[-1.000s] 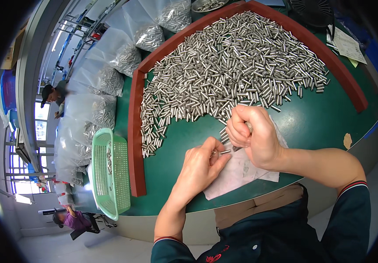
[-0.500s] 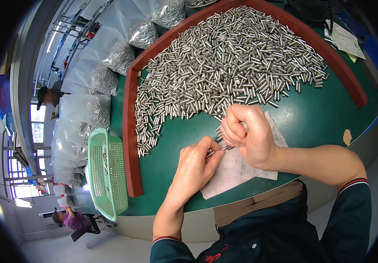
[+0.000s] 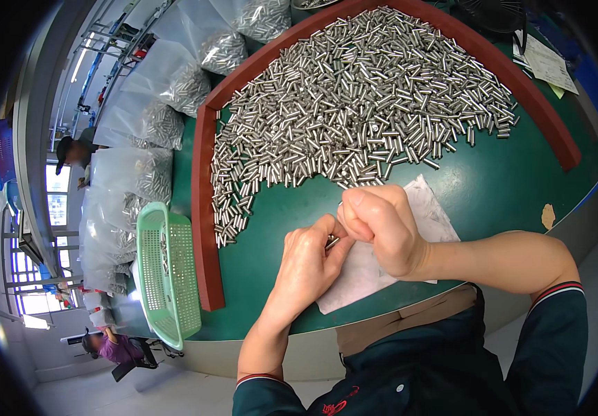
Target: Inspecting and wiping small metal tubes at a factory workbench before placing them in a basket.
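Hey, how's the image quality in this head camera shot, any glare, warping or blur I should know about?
Head view: strong fisheye, the red rim bows and the corners go black; windows at far left blow out; the pile of metal pins glints but stays sharp; left hand and right hand are evenly lit, in focus.

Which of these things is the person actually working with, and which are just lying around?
In use:
left hand and right hand
small metal pin pinched between them
white cloth beneath
heap of metal pins

Lying about:
green basket
clear bags of pins
papers
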